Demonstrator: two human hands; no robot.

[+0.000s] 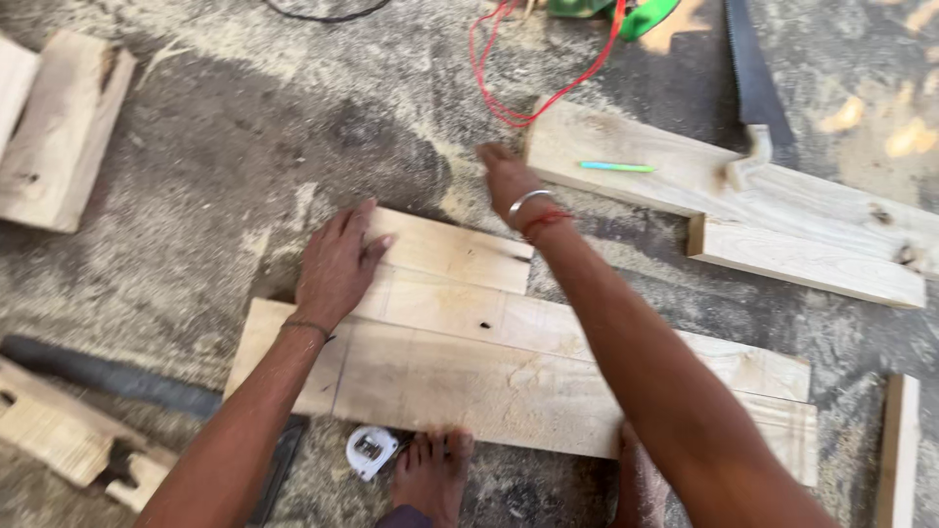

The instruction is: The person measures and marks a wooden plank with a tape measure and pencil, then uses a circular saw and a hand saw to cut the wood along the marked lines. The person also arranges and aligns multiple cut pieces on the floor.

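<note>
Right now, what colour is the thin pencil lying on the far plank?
The pencil is light blue-green, seen in the head view.

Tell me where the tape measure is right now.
The tape measure lies on the dusty floor at the bottom of the head view, left of centre, just below the near plank and beside the person's bare foot.

Three boards [509,362] lay side by side on the floor [215,147], the left hand [335,262] flat on their left end. A tape measure [370,451] lay just before them. Behind and to the right, a pencil [616,167] lay on another plank [743,191], with a saw [753,73] beyond it.
</note>
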